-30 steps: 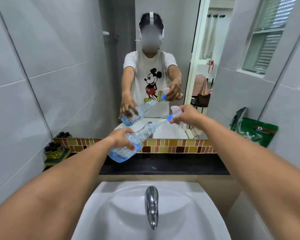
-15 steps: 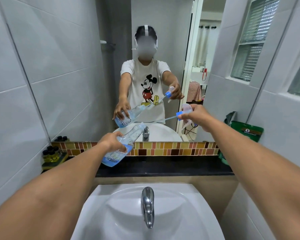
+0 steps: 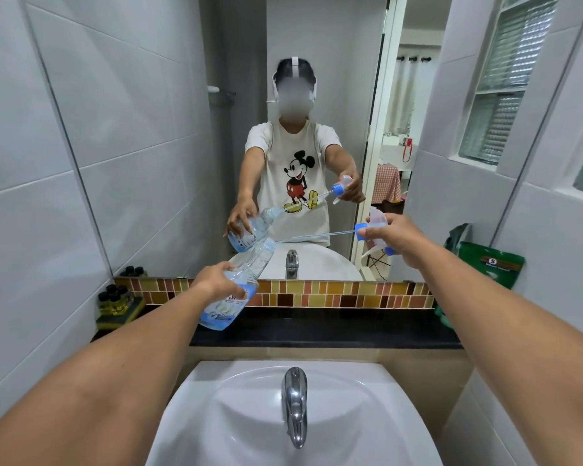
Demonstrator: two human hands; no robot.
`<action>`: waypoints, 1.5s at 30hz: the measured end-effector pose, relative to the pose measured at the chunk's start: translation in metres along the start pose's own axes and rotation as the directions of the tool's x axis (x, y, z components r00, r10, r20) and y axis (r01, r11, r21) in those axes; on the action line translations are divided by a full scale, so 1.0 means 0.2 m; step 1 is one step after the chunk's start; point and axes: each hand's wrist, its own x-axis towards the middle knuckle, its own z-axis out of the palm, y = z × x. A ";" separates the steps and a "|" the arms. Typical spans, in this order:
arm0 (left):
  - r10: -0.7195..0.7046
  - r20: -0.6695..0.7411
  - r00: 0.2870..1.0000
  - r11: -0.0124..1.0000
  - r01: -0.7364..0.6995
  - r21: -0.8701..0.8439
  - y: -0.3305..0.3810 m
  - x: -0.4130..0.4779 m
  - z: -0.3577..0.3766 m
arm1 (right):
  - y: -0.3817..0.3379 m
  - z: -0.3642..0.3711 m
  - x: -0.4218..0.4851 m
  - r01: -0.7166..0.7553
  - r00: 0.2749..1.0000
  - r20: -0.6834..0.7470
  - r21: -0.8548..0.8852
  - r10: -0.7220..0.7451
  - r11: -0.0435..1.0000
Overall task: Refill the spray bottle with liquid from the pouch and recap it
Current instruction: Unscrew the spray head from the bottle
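Note:
My left hand (image 3: 217, 280) grips a clear spray bottle (image 3: 236, 290) with a blue-white label, tilted so its open neck points up and right. My right hand (image 3: 396, 235) holds the white and blue trigger spray head (image 3: 372, 227) off to the right of the bottle. Its thin dip tube (image 3: 317, 235) stretches left, and only its tip reaches the bottle's neck. A green refill pouch (image 3: 488, 267) stands at the right end of the dark ledge, against the wall. Both hands are raised over the ledge in front of the mirror.
A white basin (image 3: 216, 398) with a chrome tap (image 3: 295, 405) lies below my arms. The black ledge (image 3: 317, 331) runs under a mosaic tile strip and the mirror. Several small dark-capped bottles (image 3: 115, 297) stand on a yellow sponge at the ledge's left end. Tiled walls close both sides.
My right hand has drawn the spray head away to the right, pulling the dip tube almost out of the bottle. The left hand keeps the bottle tilted, slightly lower and further left.

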 end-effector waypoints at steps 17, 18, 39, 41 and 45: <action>-0.086 0.044 0.995 0.978 0.092 -0.189 -0.09 0.06 0.01 | 0.09 0.06 0.08 -0.099 0.995 -0.003 0.126 0.101 0.987; -0.087 0.050 0.995 0.974 0.096 -0.205 -0.11 0.09 0.01 | 0.09 0.06 0.08 -0.106 0.994 0.004 0.136 0.106 0.985; -0.036 0.269 0.962 0.888 0.154 -0.432 0.02 -0.01 -0.01 | 0.15 0.22 0.14 -0.215 0.971 0.179 0.348 0.161 0.912; -0.029 0.273 0.962 0.900 0.144 -0.412 0.04 -0.01 -0.01 | 0.15 0.23 0.14 -0.204 0.972 0.185 0.367 0.144 0.908; -0.011 0.266 0.964 0.917 0.116 -0.381 0.04 -0.02 0.01 | 0.14 0.26 0.14 -0.197 0.974 0.184 0.396 0.133 0.897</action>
